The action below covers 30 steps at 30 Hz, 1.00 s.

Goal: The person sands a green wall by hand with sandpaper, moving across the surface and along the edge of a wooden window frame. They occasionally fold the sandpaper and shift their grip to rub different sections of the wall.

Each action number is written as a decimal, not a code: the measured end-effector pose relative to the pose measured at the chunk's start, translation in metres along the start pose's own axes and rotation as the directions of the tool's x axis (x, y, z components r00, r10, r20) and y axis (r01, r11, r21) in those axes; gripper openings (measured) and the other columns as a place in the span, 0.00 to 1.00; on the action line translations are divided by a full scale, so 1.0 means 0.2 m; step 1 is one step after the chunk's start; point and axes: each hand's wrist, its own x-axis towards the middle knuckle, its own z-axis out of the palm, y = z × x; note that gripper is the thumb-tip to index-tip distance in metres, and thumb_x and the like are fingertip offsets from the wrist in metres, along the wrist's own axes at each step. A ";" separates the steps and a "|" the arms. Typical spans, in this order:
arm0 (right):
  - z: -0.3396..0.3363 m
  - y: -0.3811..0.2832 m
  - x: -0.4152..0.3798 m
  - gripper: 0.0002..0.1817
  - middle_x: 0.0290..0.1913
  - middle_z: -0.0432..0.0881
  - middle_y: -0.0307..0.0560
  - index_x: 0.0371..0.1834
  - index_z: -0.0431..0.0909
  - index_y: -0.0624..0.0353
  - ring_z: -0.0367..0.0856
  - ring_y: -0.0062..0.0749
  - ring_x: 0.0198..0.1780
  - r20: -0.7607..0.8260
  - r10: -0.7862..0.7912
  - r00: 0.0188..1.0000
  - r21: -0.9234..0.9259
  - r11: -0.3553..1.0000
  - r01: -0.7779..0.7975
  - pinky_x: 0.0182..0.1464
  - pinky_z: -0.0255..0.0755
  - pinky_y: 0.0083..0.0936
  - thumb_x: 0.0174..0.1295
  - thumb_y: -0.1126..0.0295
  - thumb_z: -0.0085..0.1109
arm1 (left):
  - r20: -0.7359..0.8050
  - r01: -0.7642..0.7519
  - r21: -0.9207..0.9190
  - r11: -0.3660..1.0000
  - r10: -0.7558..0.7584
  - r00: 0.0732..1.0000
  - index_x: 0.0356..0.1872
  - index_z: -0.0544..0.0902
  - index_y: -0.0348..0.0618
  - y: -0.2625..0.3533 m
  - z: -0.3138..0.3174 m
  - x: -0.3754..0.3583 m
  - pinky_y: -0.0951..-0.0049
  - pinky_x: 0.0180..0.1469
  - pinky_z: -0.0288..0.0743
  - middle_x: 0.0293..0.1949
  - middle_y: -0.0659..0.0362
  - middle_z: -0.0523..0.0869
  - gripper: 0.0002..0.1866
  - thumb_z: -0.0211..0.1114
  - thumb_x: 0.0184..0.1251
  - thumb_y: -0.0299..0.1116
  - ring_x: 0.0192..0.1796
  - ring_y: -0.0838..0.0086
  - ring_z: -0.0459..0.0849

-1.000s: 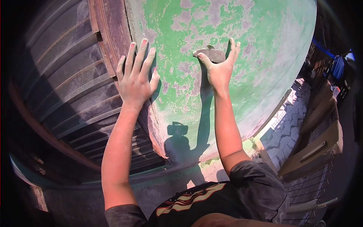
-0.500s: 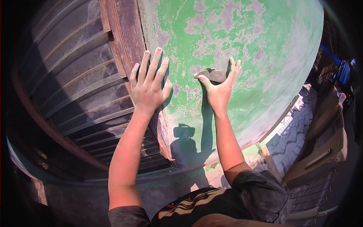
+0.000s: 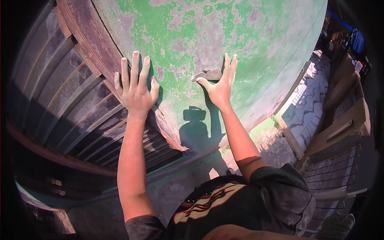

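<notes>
A wall (image 3: 192, 30) with flaking green paint and greyish bare patches fills the middle. My left hand (image 3: 137, 95) lies spread against it, close to the brown wooden window frame (image 3: 86, 36), with pale dust on the fingers and nothing held. My right hand (image 3: 221, 93) presses a dark, ragged-edged piece of sandpaper (image 3: 212, 75) to the wall. Its thumb lies over the near edge of the sheet, while the other fingers extend upward on the right side. The underside of the sandpaper is hidden.
Dark slats (image 3: 76, 98) fill the window at left. My shadow (image 3: 194, 128) falls on the lower wall. Patterned paving (image 3: 306, 108), a wooden structure (image 3: 342, 120), thin metal bars (image 3: 332, 170) and a blue item (image 3: 357, 41) are on the right.
The view has tilted, so the window frame slants more and both hands appear farther left. My left hand remains spread on the wall, and the sandpaper stays under my right hand.
</notes>
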 end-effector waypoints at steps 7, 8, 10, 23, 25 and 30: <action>-0.09 0.43 -0.03 0.25 0.64 0.80 0.55 0.55 0.83 0.62 0.80 0.41 0.63 -0.425 0.089 0.901 -0.023 0.994 -0.109 0.67 0.72 0.36 0.62 0.60 0.81 | -0.006 0.023 0.069 0.997 -0.023 1.000 0.76 0.79 0.71 0.02 0.05 -0.11 0.55 0.83 0.48 0.82 0.67 0.74 0.30 0.62 0.72 0.49 0.83 0.62 0.69; -0.10 0.47 -0.06 0.25 0.64 0.80 0.55 0.55 0.83 0.62 0.80 0.41 0.63 -0.428 0.092 0.899 -0.041 0.992 -0.121 0.67 0.72 0.36 0.62 0.60 0.81 | -0.025 0.021 0.062 0.998 -0.019 1.000 0.76 0.79 0.71 0.01 0.06 -0.12 0.56 0.84 0.47 0.82 0.67 0.74 0.30 0.61 0.72 0.49 0.83 0.63 0.69; -0.10 0.52 -0.13 0.17 0.37 0.84 0.41 0.38 0.84 0.64 0.79 0.25 0.40 -0.228 0.449 0.864 0.119 0.894 -0.433 0.46 0.74 0.27 0.65 0.60 0.79 | -0.024 0.025 0.063 0.998 -0.023 0.999 0.76 0.79 0.70 0.01 0.06 -0.12 0.56 0.84 0.46 0.81 0.67 0.75 0.30 0.61 0.72 0.48 0.83 0.64 0.69; 0.04 0.60 -0.48 0.16 0.33 0.86 0.55 0.40 0.80 0.63 0.85 0.49 0.36 -0.423 0.569 0.705 0.001 0.778 -0.628 0.44 0.75 0.43 0.79 0.60 0.62 | 0.017 0.000 0.056 0.998 -0.001 1.000 0.74 0.81 0.68 0.12 0.13 -0.43 0.53 0.83 0.48 0.81 0.67 0.76 0.27 0.60 0.75 0.47 0.82 0.58 0.70; 0.14 0.54 -0.48 0.15 0.34 0.87 0.60 0.41 0.80 0.63 0.87 0.58 0.39 -0.448 0.570 0.689 0.052 0.785 -0.617 0.45 0.75 0.49 0.79 0.60 0.61 | 0.006 -0.008 0.057 0.998 0.008 1.000 0.74 0.81 0.67 0.11 0.14 -0.44 0.53 0.82 0.49 0.80 0.67 0.76 0.27 0.60 0.75 0.47 0.82 0.58 0.71; 0.19 0.50 -0.50 0.19 0.35 0.89 0.60 0.38 0.82 0.63 0.89 0.61 0.41 -0.436 0.645 0.628 0.142 0.738 -0.660 0.45 0.76 0.53 0.81 0.58 0.55 | -0.008 -0.022 0.042 0.999 0.022 1.000 0.74 0.81 0.67 0.09 0.15 -0.46 0.54 0.82 0.49 0.80 0.66 0.77 0.27 0.60 0.76 0.48 0.82 0.59 0.71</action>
